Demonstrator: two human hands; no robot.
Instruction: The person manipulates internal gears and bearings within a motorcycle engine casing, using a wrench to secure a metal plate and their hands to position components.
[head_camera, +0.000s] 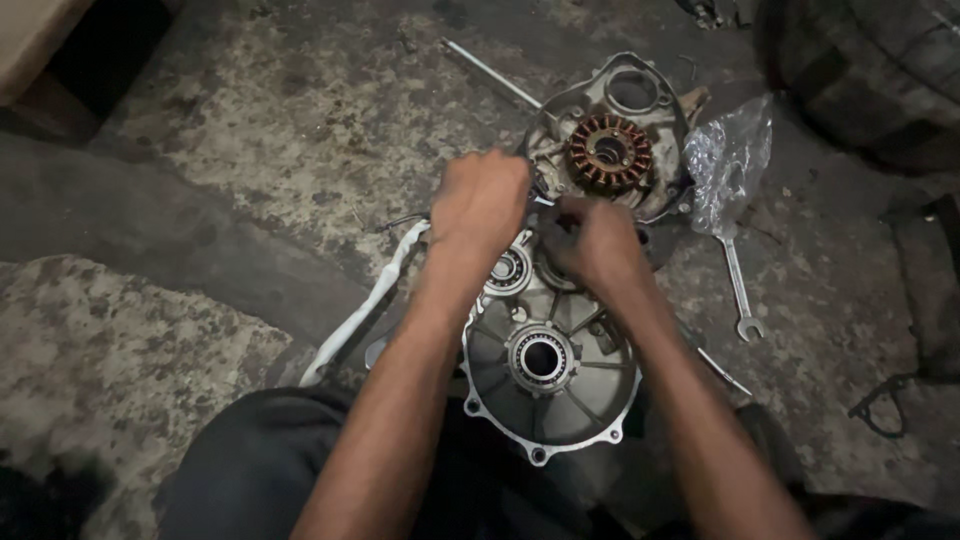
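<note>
A grey metal engine case (548, 400) lies on the stained concrete floor between my knees, with a round bearing hole (541, 358) in its middle. Beyond it lies a cover plate (640, 95) that carries a copper-wound stator coil (609, 152). My left hand (480, 200) is closed, knuckles up, at the near edge of that cover. My right hand (597, 240) is closed just to its right, over the far end of the case. Both hands seem to grip something small there; what it is stays hidden under the fingers.
An open-ended spanner (738, 290) lies on the floor to the right, below a crumpled clear plastic bag (728, 160). A long metal rod (490, 70) lies at the back. A white sleeved cable (365, 310) runs left of the case. A tyre (870, 70) sits at top right.
</note>
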